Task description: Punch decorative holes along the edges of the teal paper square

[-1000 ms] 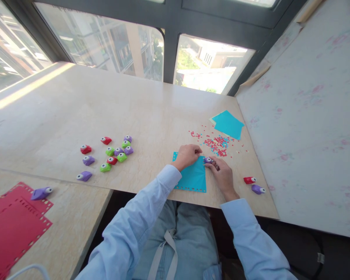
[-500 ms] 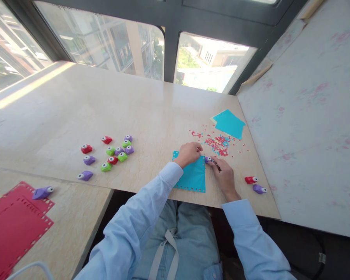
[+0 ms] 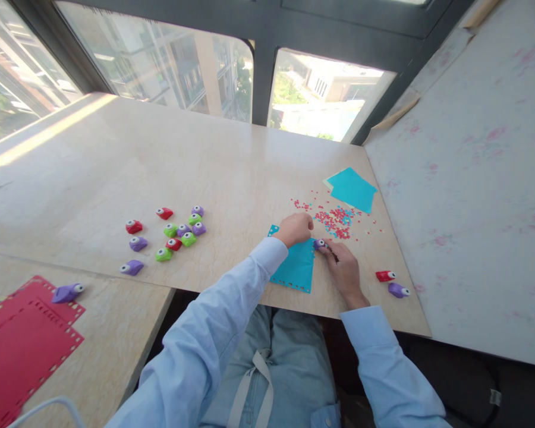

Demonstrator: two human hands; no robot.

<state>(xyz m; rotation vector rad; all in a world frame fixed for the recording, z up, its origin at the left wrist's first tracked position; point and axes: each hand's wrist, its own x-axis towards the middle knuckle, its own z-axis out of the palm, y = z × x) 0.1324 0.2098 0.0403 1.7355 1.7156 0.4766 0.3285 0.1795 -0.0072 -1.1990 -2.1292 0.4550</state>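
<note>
My left hand [image 3: 296,228] is curling into a loose fist over the far corner of the teal paper sheet [image 3: 296,267], fingertips pressing or pinching that edge — I cannot tell which. My left arm is reaching forward across my lap, the pale blue sleeve running up to the wrist. My right hand [image 3: 344,268] is lying low on the counter [image 3: 205,172] just beside the sheet's right edge, fingers closing around a small purple punch [image 3: 318,244] that is sitting at the paper's upper right corner, touching it. The sheet is lying flat near the front edge of the counter, its borders showing a row of punched holes.

Just beyond my hands, a scatter of red and teal confetti [image 3: 334,215] is spreading loose over the counter, and behind it a second teal paper [image 3: 351,189] is lying flat. To my right, a red punch [image 3: 384,276] and another purple punch [image 3: 399,290] are resting near each other. Well off to my left, a cluster of red, green and purple punches [image 3: 178,232] is sitting — and nearer me on the lower surface, red punched sheets [image 3: 22,345] are carrying one more purple punch [image 3: 68,292].
</note>
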